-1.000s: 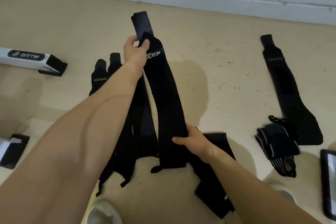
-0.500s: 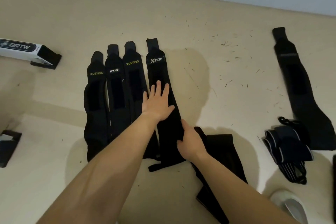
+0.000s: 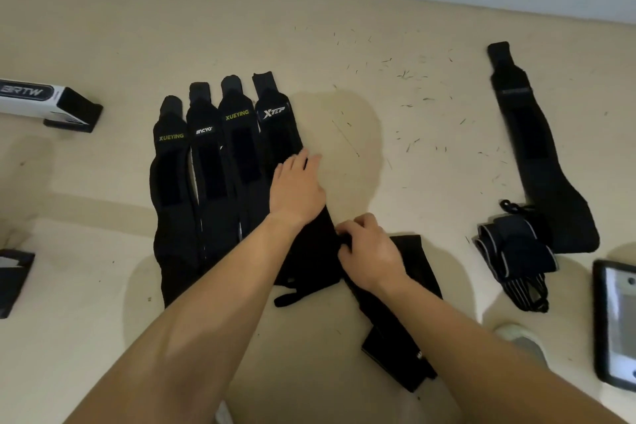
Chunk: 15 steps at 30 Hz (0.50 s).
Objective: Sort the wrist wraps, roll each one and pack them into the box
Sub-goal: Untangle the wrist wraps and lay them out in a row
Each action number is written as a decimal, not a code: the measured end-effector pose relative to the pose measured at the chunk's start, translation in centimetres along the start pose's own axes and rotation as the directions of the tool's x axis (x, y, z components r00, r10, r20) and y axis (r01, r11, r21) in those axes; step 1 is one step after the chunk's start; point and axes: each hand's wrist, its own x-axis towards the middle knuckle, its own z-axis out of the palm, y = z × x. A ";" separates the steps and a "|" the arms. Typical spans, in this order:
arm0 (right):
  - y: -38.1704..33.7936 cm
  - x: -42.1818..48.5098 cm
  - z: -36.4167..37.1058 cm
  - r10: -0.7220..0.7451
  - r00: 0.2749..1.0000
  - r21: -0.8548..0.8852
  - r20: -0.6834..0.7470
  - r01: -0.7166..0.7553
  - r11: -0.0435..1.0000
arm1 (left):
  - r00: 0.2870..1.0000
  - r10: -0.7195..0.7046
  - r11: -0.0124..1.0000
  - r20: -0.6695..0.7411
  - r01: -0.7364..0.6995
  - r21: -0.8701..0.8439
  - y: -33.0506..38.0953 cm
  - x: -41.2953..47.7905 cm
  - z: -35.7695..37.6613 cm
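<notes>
- Lying at the far left of the beige floor [image 3: 344,27], the white box [image 3: 31,96] has its black end flap open.
- Four black wrist wraps sit side by side, touching, tabs pointing to the wall: the left XUEYING wrap [image 3: 170,182], the MACYO wrap [image 3: 206,179], the second XUEYING wrap [image 3: 241,155] and the XTEP wrap [image 3: 275,127].
- The left hand [image 3: 297,188] lies flat on the XTEP wrap, fingers straight and together, gripping nothing.
- The right hand [image 3: 370,251] has its fingers curled, pinching the XTEP wrap's lower right edge.
- Under the right forearm a loose wrap [image 3: 418,251] runs slantwise toward the person, its upper end beside the XTEP wrap.
- Well apart to the right, a bundled wrap [image 3: 516,251] with grey edging rests against the wide end of a long wrap [image 3: 537,155] laid out flat.
- A pale shoe [image 3: 519,337] shows below the bundle.
- A dark-framed flat object [image 3: 616,320] is cut off by the right edge.
</notes>
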 end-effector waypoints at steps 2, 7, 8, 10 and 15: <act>2.3 -0.9 -1.8 0.054 0.999 0.015 0.003 -0.054 0.998 | 0.996 0.072 0.995 0.055 -0.068 -0.075 2.5 -1.9 0.1; 9.2 -3.7 -5.0 0.264 0.964 0.038 -0.024 -0.263 0.964 | 0.919 0.124 0.987 0.373 -0.074 -0.145 8.0 -6.4 1.6; 10.2 -4.5 -5.2 0.293 0.956 0.065 -0.015 -0.291 0.954 | 0.913 0.108 0.988 0.393 -0.055 -0.144 8.7 -7.4 2.1; 11.7 -5.9 -5.0 0.340 0.939 0.128 0.049 -0.343 0.930 | 0.909 0.060 0.989 0.413 0.001 -0.146 9.6 -9.4 3.2; 12.3 -8.7 -3.6 0.355 0.914 0.172 0.198 -0.389 0.905 | 0.868 -0.072 0.938 0.492 0.227 -0.262 10.8 -13.7 6.3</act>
